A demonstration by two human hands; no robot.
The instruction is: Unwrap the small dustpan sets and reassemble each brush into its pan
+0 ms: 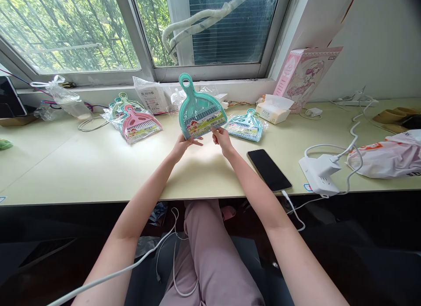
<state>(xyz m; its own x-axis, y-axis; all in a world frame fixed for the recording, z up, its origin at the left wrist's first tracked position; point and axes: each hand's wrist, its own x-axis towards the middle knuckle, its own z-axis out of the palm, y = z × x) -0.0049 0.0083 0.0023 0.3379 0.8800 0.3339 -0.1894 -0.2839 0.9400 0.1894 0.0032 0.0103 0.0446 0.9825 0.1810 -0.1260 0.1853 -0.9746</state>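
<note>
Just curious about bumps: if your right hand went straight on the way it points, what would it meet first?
The right hand would likely meet the wrapped teal dustpan-and-brush set right at its fingertips, though depth is unclear.

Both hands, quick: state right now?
Left hand: holding the lower left edge of the wrapped green dustpan.
Right hand: gripping its lower right corner.

1. The raised dustpan (201, 113) was above the table (98, 165), held at its lower end by the left hand (184, 145) and right hand (222, 140).
2. Left of it lay the pink dustpan (136, 121); right, another packaged set (246, 125).
3. The tissue pack (273, 109) stood before the box (305, 75).
4. The phone (269, 170) lay left of the power strip (317, 176).
</note>
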